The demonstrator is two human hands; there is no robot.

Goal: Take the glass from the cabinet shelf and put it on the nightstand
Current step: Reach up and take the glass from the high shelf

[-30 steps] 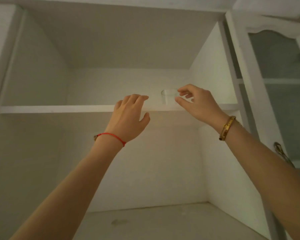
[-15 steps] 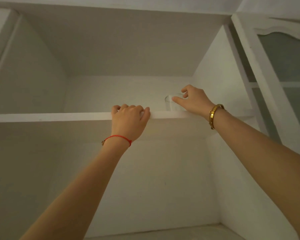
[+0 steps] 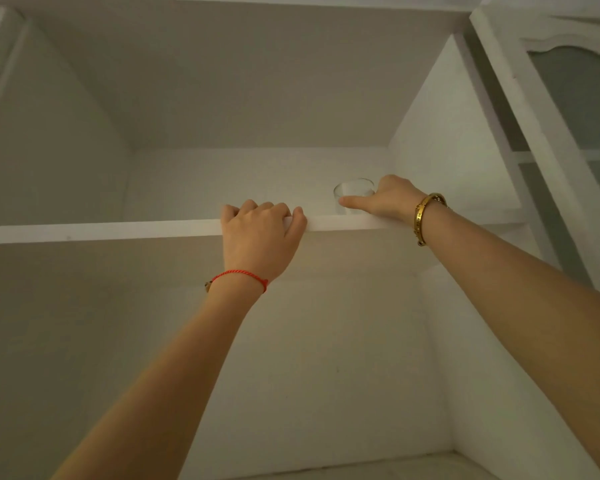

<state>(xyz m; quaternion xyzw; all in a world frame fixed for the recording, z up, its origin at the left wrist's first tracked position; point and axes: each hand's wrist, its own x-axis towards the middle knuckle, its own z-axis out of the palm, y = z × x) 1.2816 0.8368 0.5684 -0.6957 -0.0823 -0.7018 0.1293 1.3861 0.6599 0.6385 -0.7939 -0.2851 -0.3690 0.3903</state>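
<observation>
Glass [image 3: 353,189] stands on the shelf [image 3: 101,231], centre right of frame. Right hand [image 3: 390,199] wraps it in a close grip. Left hand [image 3: 262,237] clasps the shelf edge.

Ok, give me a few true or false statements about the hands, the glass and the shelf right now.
1. The glass stands on the upper shelf. True.
2. The left hand is holding the glass. False: it grips the shelf's front edge.
3. The right hand is at the glass, thumb across its front. True.
4. The glass is lifted clear of the shelf. False: it appears to rest on it.
5. The right wrist wears a red string. False: it wears a gold bracelet; the red string is on the left.
</observation>
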